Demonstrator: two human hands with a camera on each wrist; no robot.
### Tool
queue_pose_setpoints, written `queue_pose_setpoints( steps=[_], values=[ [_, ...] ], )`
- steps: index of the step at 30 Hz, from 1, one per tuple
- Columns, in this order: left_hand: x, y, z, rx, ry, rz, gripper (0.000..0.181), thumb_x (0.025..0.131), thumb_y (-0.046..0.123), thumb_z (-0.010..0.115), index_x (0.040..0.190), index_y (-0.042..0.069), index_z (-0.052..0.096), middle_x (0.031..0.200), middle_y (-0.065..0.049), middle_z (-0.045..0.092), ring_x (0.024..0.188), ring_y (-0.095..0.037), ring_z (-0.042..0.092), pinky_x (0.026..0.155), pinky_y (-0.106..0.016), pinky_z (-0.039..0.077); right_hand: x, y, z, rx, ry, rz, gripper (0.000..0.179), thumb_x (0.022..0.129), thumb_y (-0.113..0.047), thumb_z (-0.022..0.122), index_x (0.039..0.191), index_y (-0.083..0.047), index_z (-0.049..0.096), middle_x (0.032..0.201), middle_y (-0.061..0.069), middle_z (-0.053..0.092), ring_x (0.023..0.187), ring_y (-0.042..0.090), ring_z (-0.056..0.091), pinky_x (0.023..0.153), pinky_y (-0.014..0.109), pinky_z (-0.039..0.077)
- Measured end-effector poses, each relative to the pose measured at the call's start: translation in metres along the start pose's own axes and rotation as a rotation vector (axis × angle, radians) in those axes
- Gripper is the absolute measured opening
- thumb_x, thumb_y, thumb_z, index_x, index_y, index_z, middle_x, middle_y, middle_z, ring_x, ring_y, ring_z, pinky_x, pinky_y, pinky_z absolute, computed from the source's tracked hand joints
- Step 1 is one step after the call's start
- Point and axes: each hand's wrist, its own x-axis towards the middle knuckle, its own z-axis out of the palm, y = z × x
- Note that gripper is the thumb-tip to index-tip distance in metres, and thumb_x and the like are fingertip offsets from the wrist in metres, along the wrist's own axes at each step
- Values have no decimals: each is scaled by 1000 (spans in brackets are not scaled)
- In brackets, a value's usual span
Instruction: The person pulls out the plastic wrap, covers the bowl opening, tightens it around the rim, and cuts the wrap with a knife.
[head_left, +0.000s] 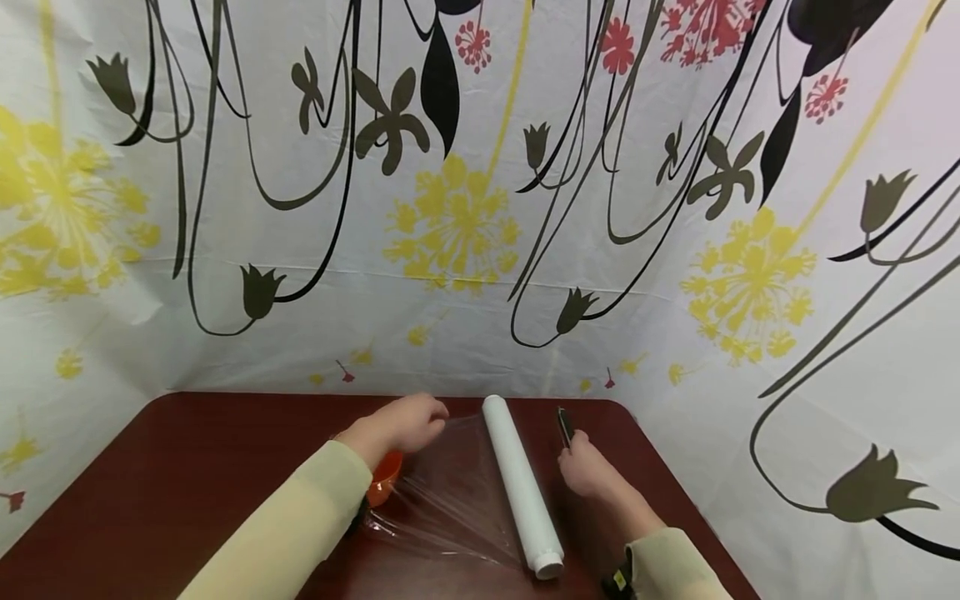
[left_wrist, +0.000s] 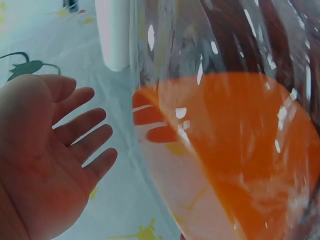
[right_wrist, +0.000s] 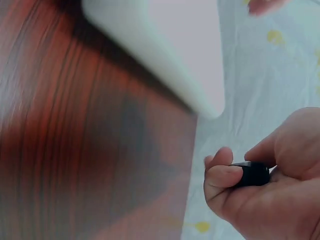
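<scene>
My left hand [head_left: 411,422] is over the stretched cling film [head_left: 457,492], just beyond the orange bowl [head_left: 384,482]. Its fingers are loosely bent and hold nothing in the left wrist view. The film lies over the bowl and runs in creases to the white roll of cling film [head_left: 522,487]; the forearm hides part of the bowl. Right of the roll, my right hand [head_left: 588,468] grips a slim black utility knife [head_left: 566,428], its tip pointing away from me. In the right wrist view the fingers curl round the black handle [right_wrist: 255,174].
The dark red wooden table [head_left: 225,450] has rounded far corners. A white sheet [head_left: 465,350] with printed flowers hangs right behind its far edge and along both sides. The roll lies lengthwise between the two hands.
</scene>
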Motion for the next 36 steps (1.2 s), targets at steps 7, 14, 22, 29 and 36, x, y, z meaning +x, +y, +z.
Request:
queue_pose_setpoints(
  steps=[7, 14, 22, 29, 36],
  values=[
    [8, 15, 16, 172, -106, -101, 45, 116, 26, 52, 158, 10, 59, 167, -11, 54, 157, -32, 49, 127, -51, 42, -6, -31, 5, 101, 119, -6, 55, 118, -16, 42, 159, 18, 27, 116, 19, 69, 87, 23, 63, 71, 37, 49],
    [17, 32, 29, 281, -169, -140, 70, 109, 51, 64, 166, 14, 49, 176, -9, 41, 164, -29, 39, 131, -50, 36, 0, -61, 15, -5, 201, -37, 41, 118, -28, 48, 141, 5, 52, 89, 8, 63, 68, 20, 55, 61, 35, 44],
    [28, 33, 46, 344, -156, -167, 67, 109, 52, 61, 164, 14, 53, 174, -8, 45, 163, -27, 41, 130, -44, 38, 11, -87, 31, -31, 238, 33, 46, 117, -37, 51, 139, 3, 56, 81, 7, 64, 64, 21, 57, 59, 37, 45],
    [28, 34, 53, 397, -148, -160, 68, 109, 55, 61, 164, 16, 52, 175, -8, 43, 164, -29, 39, 133, -48, 33, 24, -96, 45, -51, 196, 66, 60, 117, -31, 48, 152, 16, 41, 91, 20, 69, 71, 27, 64, 65, 44, 52],
    [33, 27, 67, 427, -156, -164, 69, 107, 59, 60, 163, 18, 54, 173, -6, 47, 163, -30, 42, 133, -52, 32, 27, -100, 56, -48, 148, -5, 52, 112, -14, 48, 155, 14, 38, 86, 21, 70, 65, 27, 64, 58, 43, 48]
  ],
)
